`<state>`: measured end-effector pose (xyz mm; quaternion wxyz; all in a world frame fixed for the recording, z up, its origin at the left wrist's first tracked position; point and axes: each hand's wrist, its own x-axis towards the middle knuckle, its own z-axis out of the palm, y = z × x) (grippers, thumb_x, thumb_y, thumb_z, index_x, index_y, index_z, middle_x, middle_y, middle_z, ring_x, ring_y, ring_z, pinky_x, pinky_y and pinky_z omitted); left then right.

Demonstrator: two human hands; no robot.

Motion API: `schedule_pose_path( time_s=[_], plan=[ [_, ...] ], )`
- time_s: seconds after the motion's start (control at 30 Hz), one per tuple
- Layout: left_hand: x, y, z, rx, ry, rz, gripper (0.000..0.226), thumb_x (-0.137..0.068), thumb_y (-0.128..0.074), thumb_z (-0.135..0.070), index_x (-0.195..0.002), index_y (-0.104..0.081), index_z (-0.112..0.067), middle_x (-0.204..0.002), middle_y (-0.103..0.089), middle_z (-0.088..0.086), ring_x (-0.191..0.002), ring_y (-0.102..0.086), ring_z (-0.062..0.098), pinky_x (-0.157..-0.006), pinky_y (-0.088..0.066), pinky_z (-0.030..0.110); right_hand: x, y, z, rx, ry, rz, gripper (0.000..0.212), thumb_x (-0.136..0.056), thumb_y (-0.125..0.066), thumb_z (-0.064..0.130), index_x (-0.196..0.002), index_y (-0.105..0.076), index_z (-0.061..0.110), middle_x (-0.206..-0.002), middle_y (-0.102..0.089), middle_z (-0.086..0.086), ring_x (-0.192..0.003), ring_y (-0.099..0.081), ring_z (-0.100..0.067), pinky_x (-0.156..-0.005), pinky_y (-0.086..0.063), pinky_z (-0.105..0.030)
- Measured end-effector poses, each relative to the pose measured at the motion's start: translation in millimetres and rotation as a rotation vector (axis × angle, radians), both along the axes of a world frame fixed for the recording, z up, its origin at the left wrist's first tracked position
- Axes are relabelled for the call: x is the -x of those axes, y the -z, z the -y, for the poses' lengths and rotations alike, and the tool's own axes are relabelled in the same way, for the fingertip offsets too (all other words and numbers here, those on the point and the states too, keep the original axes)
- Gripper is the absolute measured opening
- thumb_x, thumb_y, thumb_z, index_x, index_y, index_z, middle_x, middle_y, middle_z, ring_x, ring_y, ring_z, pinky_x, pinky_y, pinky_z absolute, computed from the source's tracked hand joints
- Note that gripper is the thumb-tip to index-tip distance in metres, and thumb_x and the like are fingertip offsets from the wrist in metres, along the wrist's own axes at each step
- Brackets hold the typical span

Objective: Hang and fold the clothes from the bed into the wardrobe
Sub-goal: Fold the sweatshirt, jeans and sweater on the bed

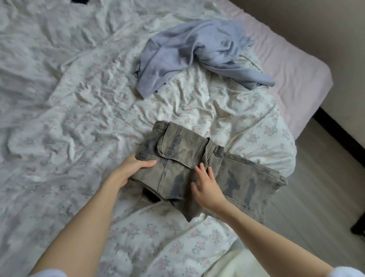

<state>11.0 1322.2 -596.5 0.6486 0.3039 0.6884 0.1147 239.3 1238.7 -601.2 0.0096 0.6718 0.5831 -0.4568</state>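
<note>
**Q.** Which step does the figure show?

**A.** The folding step, on the bed [59, 98]. The camouflage trousers [177, 158] lie at the near right of the floral duvet, partly folded: the bulk is doubled into a thick bundle, while one leg end [254, 183] trails to the right, over the edge of the bed. The job looks roughly half done for this garment (judged from the loose end alone).

**Q.** And the hands?

**A.** The left hand [132, 168] grips the left edge of the bundle, thumb on top and fingers tucked beneath, so it holds the fabric. The right hand [205, 185] lies on top of the cloth at the bundle's near right, fingers spread and fairly straight; it presses or smooths and clasps nothing.

**Q.** What does the next move call for?

**A.** Probably bringing the trailing leg end over the bundle, with the left hand pinning the stack so the layers do not slide. The denim-like cloth appears stiff and may spring open unless it is pressed flat.

**Q.** What remains?

**A.** A pale blue garment [197, 51] lies crumpled at the far right, well apart from the trousers and untouched. A dark item [80, 1] shows at the far edge, too cropped to identify. The wardrobe is out of view.
</note>
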Motion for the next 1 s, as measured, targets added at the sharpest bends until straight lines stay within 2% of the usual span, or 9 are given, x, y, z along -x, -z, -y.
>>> schedule_pose_path(
  time_s=[0.13, 0.23, 0.33, 0.43, 0.53, 0.63, 0.73, 0.83, 1.0],
  plan=[
    [-18.2, -15.8, 4.7, -0.157, -0.089, -0.073, 0.031, -0.078, -0.073, -0.004, -0.104, -0.062, -0.018, -0.095, -0.067, -0.002, -0.082, -0.063, 0.010, -0.066, -0.047, 0.022, 5.4, -12.7, -21.8, 0.095, 0.375, -0.144, 0.056, -0.097, -0.038, 0.025, -0.149, -0.017, 0.019, -0.152, -0.030, -0.003, -0.144, -0.017, -0.027, -0.115, -0.022, -0.038],
    [-11.3, -32.1, 6.5, -0.201, -0.176, -0.109, 0.033, -0.079, -0.072, -0.005, -0.106, -0.062, -0.019, -0.099, -0.069, 0.002, -0.089, -0.065, 0.017, -0.082, -0.051, 0.030, 21.6, -31.9, -35.9, 0.127, 0.355, -0.179, 0.055, -0.097, -0.041, 0.027, -0.149, -0.022, 0.021, -0.156, -0.019, -0.002, -0.141, -0.025, -0.024, -0.116, -0.020, -0.037],
    [22.2, -46.4, -1.2, -0.209, -0.248, -0.206, 0.036, -0.078, -0.074, -0.008, -0.108, -0.059, -0.022, -0.102, -0.069, 0.004, -0.093, -0.065, 0.023, -0.092, -0.051, 0.040, 37.7, -50.9, -48.9, 0.136, 0.320, -0.278, 0.053, -0.096, -0.043, 0.026, -0.147, -0.028, 0.021, -0.151, -0.034, -0.001, -0.134, -0.039, -0.018, -0.109, -0.030, -0.027],
    [60.3, -70.0, -7.0, -0.275, -0.212, -0.474, 0.030, -0.077, -0.074, -0.018, -0.102, -0.059, -0.026, -0.106, -0.069, 0.006, -0.095, -0.064, 0.028, -0.092, -0.050, 0.044, 53.4, -65.9, -59.7, 0.150, 0.278, -0.359, 0.052, -0.096, -0.043, 0.025, -0.146, -0.031, 0.018, -0.149, -0.037, -0.001, -0.135, -0.037, -0.016, -0.110, -0.029, -0.028],
    [71.3, -98.6, -8.1, -0.347, -0.128, -0.744, 0.036, -0.082, -0.069, -0.028, -0.114, -0.058, -0.018, -0.100, -0.067, 0.008, -0.099, -0.060, 0.033, -0.088, -0.048, 0.041, 67.8, -78.0, -70.1, 0.151, 0.247, -0.438, 0.049, -0.098, -0.040, 0.022, -0.145, -0.033, 0.015, -0.148, -0.038, -0.005, -0.134, -0.038, -0.018, -0.108, -0.030, -0.028],
    [42.8, -122.5, -0.9, -0.429, 0.000, -0.845, 0.034, -0.087, -0.062, -0.032, -0.119, -0.055, -0.022, -0.096, -0.067, 0.008, -0.097, -0.060, 0.034, -0.080, -0.046, 0.035, 76.3, -88.0, -79.4, 0.196, 0.376, -0.558, 0.043, -0.100, -0.038, 0.026, -0.142, -0.038, 0.017, -0.141, -0.047, -0.009, -0.125, -0.049, -0.025, -0.104, -0.040, -0.037],
    [4.1, -132.2, 15.2, -0.525, 0.133, -0.747, 0.030, -0.086, -0.058, -0.032, -0.116, -0.055, -0.027, -0.089, -0.069, 0.005, -0.087, -0.062, 0.032, -0.079, -0.051, 0.036, 66.8, -97.0, -82.6, 0.250, 0.553, -0.712, 0.037, -0.100, -0.038, 0.038, -0.133, -0.042, 0.023, -0.131, -0.052, -0.005, -0.115, -0.055, -0.027, -0.100, -0.046, -0.045],
    [-33.6, -134.8, 35.8, -0.556, 0.310, -0.620, 0.043, -0.085, -0.059, -0.032, -0.127, -0.052, -0.030, -0.106, -0.065, 0.001, -0.095, -0.060, 0.026, -0.080, -0.048, 0.028, 34.6, -103.1, -79.1, 0.215, 0.663, -0.772, 0.050, -0.094, -0.042, 0.050, -0.136, -0.041, 0.022, -0.127, -0.055, -0.004, -0.106, -0.061, -0.027, -0.092, -0.051, -0.049],
    [-103.1, -112.7, 79.1, -0.703, 0.774, -0.509, 0.057, -0.080, -0.044, -0.049, -0.132, -0.048, -0.026, -0.112, -0.058, -0.004, -0.120, -0.041, 0.019, -0.104, -0.029, 0.035, -18.3, -99.0, -45.1, 0.090, 0.713, -0.641, 0.044, -0.084, -0.058, 0.051, -0.115, -0.054, 0.020, -0.107, -0.064, -0.002, -0.096, -0.063, -0.017, -0.075, -0.054, -0.033]
  ],
)
